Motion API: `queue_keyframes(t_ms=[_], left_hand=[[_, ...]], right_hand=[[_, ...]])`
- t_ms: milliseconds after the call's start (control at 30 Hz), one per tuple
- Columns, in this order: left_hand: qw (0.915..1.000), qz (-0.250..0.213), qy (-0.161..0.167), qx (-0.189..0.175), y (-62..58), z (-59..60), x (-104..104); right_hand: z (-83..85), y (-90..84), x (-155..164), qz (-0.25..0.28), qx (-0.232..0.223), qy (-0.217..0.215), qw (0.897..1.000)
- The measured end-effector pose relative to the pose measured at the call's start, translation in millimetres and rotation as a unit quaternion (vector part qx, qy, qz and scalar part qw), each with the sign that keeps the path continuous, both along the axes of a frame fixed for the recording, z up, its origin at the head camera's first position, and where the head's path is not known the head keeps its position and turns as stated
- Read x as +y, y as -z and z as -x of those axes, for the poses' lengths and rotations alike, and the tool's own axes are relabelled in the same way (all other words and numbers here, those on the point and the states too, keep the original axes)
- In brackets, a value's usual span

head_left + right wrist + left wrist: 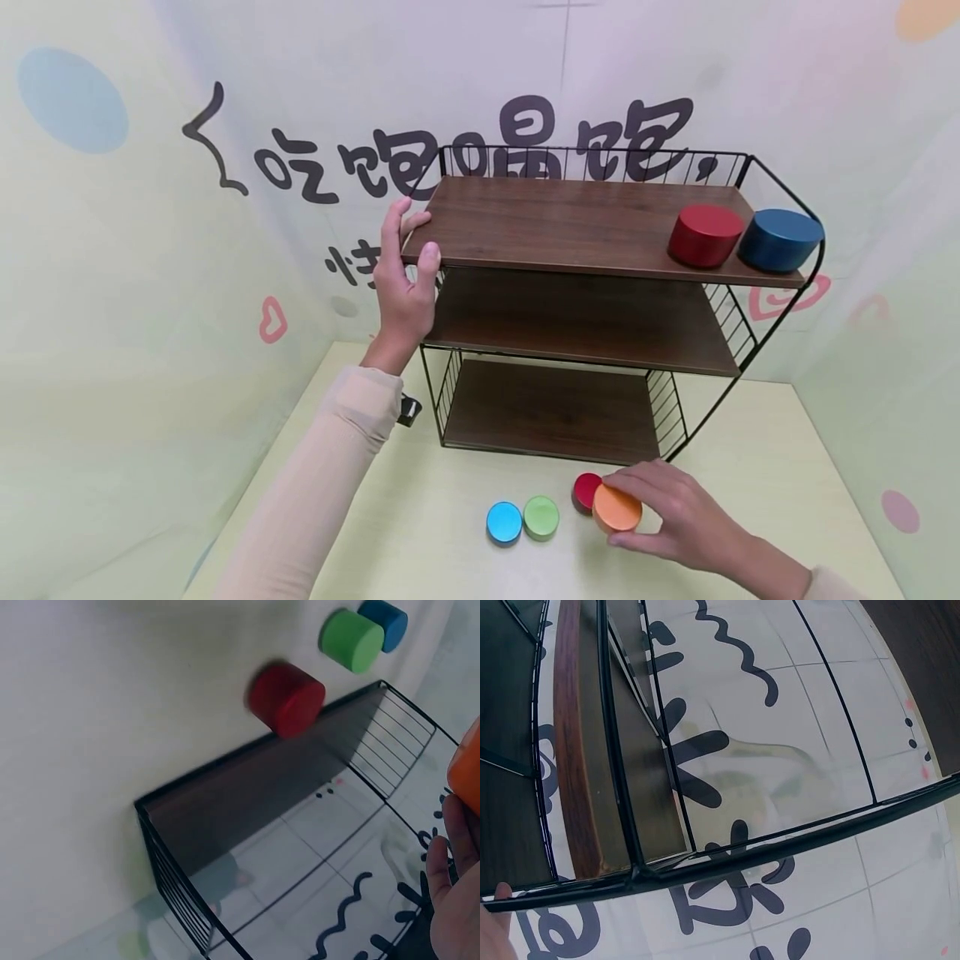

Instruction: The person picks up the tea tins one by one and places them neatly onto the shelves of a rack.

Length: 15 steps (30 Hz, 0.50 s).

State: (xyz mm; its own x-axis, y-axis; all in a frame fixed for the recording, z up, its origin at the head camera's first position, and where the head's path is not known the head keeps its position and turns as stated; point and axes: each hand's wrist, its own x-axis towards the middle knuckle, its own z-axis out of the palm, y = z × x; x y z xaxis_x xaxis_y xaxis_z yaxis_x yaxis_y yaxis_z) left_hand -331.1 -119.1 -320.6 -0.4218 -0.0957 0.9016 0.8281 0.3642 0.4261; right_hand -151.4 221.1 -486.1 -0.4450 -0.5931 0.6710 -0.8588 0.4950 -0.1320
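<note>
A black wire rack with three dark wooden shelves (555, 221) stands before me. My left hand (405, 287) holds the left end of its top shelf, thumb at the front corner and fingers along the side. In the left wrist view only a bit of that hand shows, by the rack's black rail (750, 859). My right hand (675, 512) pinches a short orange cylinder (617, 507) between thumb and fingers, in front of the bottom shelf. Partly behind it is a small red cylinder (585, 492). Green (541, 517) and light blue (504, 523) cylinders stand further left on the table.
Larger red (705, 237) and blue (780, 240) cylinders sit side by side at the right end of the top shelf. A small black object (408, 410) lies left of the rack, partly hidden by the left sleeve. Printed cloth walls (360, 75) enclose the pale table (420, 533).
</note>
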Motion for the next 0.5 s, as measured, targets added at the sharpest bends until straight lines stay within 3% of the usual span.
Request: queue_keyframes(t_ms=[500], left_hand=[[1.0000, -0.001, -0.001, -0.004, -0.5, -1.3, 0.4]], right_hand=[[17.9, -45.4, 0.3, 0.031, 0.027, -0.014, 0.999]])
